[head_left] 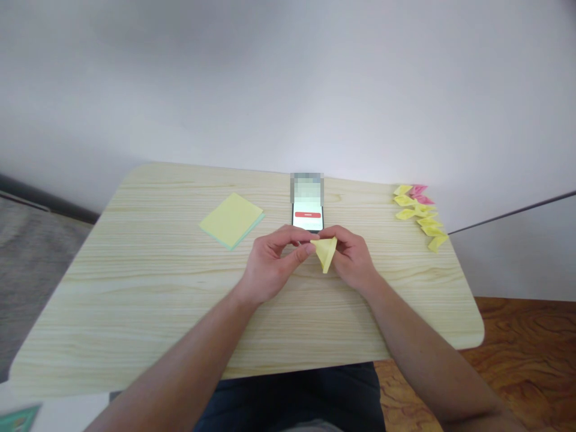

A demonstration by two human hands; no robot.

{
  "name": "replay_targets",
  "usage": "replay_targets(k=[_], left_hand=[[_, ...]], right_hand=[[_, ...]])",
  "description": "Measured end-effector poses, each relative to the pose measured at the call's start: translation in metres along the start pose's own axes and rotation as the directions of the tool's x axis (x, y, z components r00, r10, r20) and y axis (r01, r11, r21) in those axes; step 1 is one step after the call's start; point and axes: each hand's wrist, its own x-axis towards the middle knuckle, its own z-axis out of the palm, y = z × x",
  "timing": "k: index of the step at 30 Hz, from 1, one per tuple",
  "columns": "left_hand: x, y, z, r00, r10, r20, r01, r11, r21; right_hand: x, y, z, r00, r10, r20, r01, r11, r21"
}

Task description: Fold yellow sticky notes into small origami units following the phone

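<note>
Between my two hands is a piece of folded yellow paper [324, 253], roughly triangular, held just above the table in front of the phone. My left hand [274, 261] pinches its left corner between thumb and fingers. On the other side, my right hand [353, 255] grips the right edge, with some fingertips hidden behind the paper. A phone [308, 217] lies beyond my hands, its screen lit with a red bar and its upper part blurred out.
On the wood-grain table [171, 300], a stack of yellow and green paper squares [231, 219] lies to the left. Several folded yellow paper pieces [418, 213] and pink ones [422, 195] are clustered near the right edge. A white wall [270, 90] stands behind the table.
</note>
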Motion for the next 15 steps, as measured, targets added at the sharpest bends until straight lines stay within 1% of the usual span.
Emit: replay_targets(k=[3, 6, 12, 15], left_hand=[[0.0008, 0.0007, 0.0003, 0.999, -0.032, -0.003, 0.032, 0.999, -0.028], [0.0022, 0.0016, 0.0006, 0.999, -0.044, 0.001, 0.044, 0.997, -0.056], [0.0043, 0.0022, 0.0, 0.995, -0.098, -0.025, 0.095, 0.992, -0.081], [0.0047, 0.0005, -0.0006, 0.989, -0.134, -0.056, 0.128, 0.987, -0.099]], right_hand=[[0.0, -0.0018, -0.0009, 0.999, -0.045, 0.019, 0.047, 0.994, -0.101], [-0.0001, -0.0036, -0.0021, 0.998, -0.044, 0.052, 0.051, 0.988, -0.144], [-0.0018, -0.0098, -0.0031, 0.988, 0.009, 0.153, 0.013, 0.989, -0.145], [-0.0019, -0.0103, -0.0023, 0.99, 0.039, 0.133, -0.028, 0.996, -0.081]])
